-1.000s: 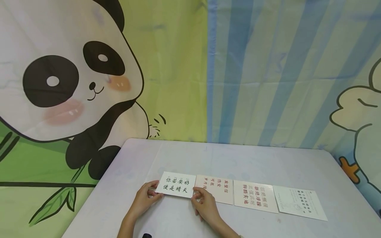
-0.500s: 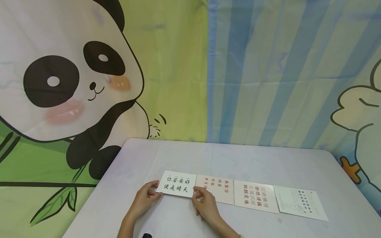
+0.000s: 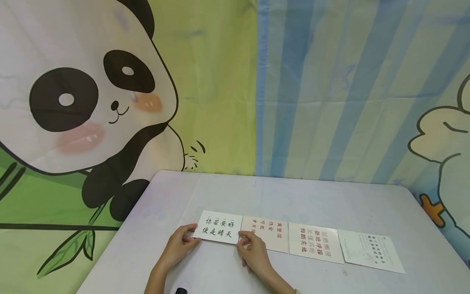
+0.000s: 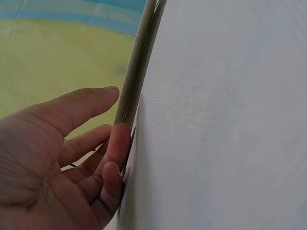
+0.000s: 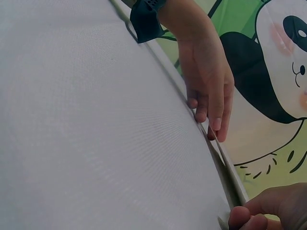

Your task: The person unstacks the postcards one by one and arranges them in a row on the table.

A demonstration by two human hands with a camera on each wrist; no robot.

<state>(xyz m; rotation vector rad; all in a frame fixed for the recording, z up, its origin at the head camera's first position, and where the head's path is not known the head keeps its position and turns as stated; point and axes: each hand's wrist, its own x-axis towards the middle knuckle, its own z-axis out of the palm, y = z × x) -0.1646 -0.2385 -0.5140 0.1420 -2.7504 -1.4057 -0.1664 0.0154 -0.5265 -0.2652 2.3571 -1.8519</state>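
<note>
A white card (image 3: 216,228) with green handwritten characters lies at the left end of a row of cards, its near edge slightly off the table. My left hand (image 3: 178,247) pinches its left side, thumb at the near corner. At the near right corner, my right hand (image 3: 255,253) holds it between thumb and fingers, partly covering the neighbouring pink card (image 3: 273,239) with red characters. The left wrist view shows the card's thin edge (image 4: 136,57) beside the thumb and fingertips of my left hand (image 4: 57,148). Both hands reach the card edge (image 5: 230,172) in the right wrist view.
Rightward in the row lie another pinkish card (image 3: 315,243) with red characters and a white card (image 3: 371,251) with small dark print. A black object (image 3: 181,291) pokes in at the bottom. Behind the white table (image 3: 293,196) hangs a cartoon panda curtain (image 3: 220,81).
The green-lettered card has shifted very slightly away from me within both hands. The hands and the other cards stay nearly where they were.
</note>
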